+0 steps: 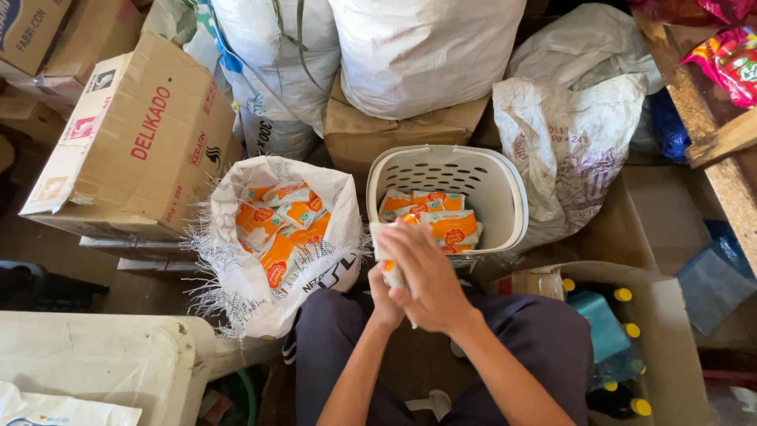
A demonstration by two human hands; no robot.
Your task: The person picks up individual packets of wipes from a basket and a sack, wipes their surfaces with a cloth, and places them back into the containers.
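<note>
A: What's hard to see?

B: The right hand point(430, 280) covers most of the left hand point(384, 304); both close on a small stack of sachets point(388, 256) at the near rim of one white basket point(505, 185).

A: Elsewhere?

B: One open woven sack point(331, 197) holds uncounted orange sachets; sacks and cardboard boxes point(142, 134) crowd the floor.

It was a shop's storeroom: cardboard boxes point(130, 138) stood stacked beside big white sacks point(422, 51), an open sack point(272, 260) brimmed with orange packets point(280, 225), a box held yellow-capped bottles point(627, 347), and snack packs point(729, 59) hung nearby.
</note>
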